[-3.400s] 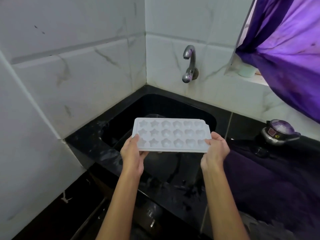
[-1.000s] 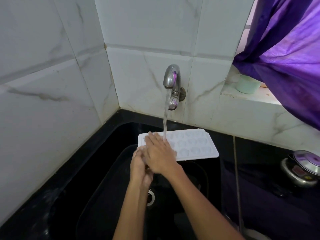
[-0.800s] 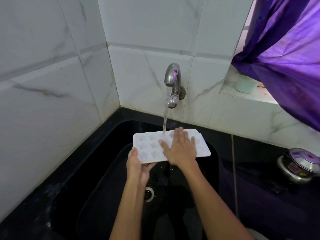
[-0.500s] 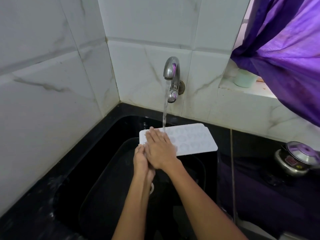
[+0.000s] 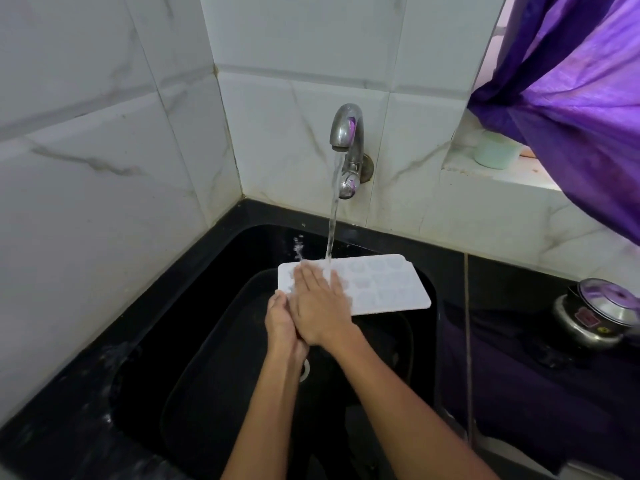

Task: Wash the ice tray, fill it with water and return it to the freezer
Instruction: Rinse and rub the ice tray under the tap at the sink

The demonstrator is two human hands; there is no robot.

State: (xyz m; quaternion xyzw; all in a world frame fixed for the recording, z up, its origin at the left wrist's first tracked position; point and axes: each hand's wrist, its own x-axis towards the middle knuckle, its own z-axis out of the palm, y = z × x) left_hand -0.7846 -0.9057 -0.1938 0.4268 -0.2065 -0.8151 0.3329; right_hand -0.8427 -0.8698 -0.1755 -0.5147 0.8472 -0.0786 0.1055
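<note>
The left hand's grip clamps the near left corner of the ice tray, steadying it over the black sink. The right hand lies flat with fingers released, rubbing the tray where the tap's stream lands, presumably to wash its moulds.

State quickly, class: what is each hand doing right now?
Left hand: grips the ice tray at its near-left edge.
Right hand: open, fingers flat on the tray.
</note>
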